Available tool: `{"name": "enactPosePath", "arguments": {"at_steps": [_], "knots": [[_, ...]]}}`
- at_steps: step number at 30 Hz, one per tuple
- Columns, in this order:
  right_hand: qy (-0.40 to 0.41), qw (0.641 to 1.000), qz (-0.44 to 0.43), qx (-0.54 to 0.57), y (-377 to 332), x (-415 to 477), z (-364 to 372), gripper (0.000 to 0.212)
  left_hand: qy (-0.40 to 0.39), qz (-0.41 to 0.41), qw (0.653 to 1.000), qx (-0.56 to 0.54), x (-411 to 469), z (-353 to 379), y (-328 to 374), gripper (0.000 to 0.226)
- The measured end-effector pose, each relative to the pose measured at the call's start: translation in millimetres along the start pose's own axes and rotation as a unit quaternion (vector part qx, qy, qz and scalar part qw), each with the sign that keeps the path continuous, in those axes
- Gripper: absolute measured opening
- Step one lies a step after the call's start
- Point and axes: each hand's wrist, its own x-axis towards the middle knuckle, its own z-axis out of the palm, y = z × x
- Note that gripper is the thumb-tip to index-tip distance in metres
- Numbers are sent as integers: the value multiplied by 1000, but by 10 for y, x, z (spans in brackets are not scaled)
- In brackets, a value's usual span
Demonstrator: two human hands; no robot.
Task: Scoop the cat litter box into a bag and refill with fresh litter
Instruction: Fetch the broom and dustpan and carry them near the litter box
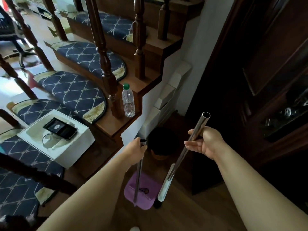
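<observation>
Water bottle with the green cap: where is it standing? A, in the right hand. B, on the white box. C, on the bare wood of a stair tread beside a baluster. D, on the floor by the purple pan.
C: the water bottle stands upright on the bare wood end of a stair tread, right beside a baluster.

The left hand (135, 150) grips the top of an upright metal pole (139, 177) that runs down to a purple dustpan (146, 200) at 6 o'clock. At its 3 o'clock, the right hand (206, 142) holds a tilted metal tube (197, 128). 1 water bottle (128, 102) stands on a stair step (131, 120) at 12 o'clock.
</observation>
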Motion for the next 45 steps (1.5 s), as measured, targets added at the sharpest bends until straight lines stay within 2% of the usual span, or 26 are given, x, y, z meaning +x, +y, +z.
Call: {"name": "enactPosePath", "arguments": {"at_steps": [3,6,9,12,17,20,26,31,36,41,45], "knots": [[-11,1000,-29,0,-83,45,40,36,6,37,999,35,107,-59,-20,17],[-5,991,-82,-102,-103,115,39,26,3,54,998,43,179,-81,-34,15],[43,975,-113,-184,-92,187,57,17,-12,42,999,16,284,-74,-63,11],[85,962,-132,-222,-132,282,82,18,-5,46,999,13,370,-61,-84,12],[99,928,-182,-308,-330,418,166,19,13,65,996,57,499,-75,-97,19],[98,913,-197,-345,-433,530,239,17,26,84,993,81,599,-80,-124,13],[77,901,-181,-387,-520,904,328,19,35,76,993,88,849,-21,-17,21],[41,903,-159,-398,-606,1281,332,18,36,46,992,109,1076,4,151,3],[-3,901,-150,-408,-669,1634,359,22,25,-18,987,160,1324,62,226,13],[-43,881,-131,-453,-618,1919,533,18,26,-40,984,171,1515,122,195,19],[-48,890,-123,-437,-527,2079,708,16,49,-62,987,140,1639,113,158,16]]}}
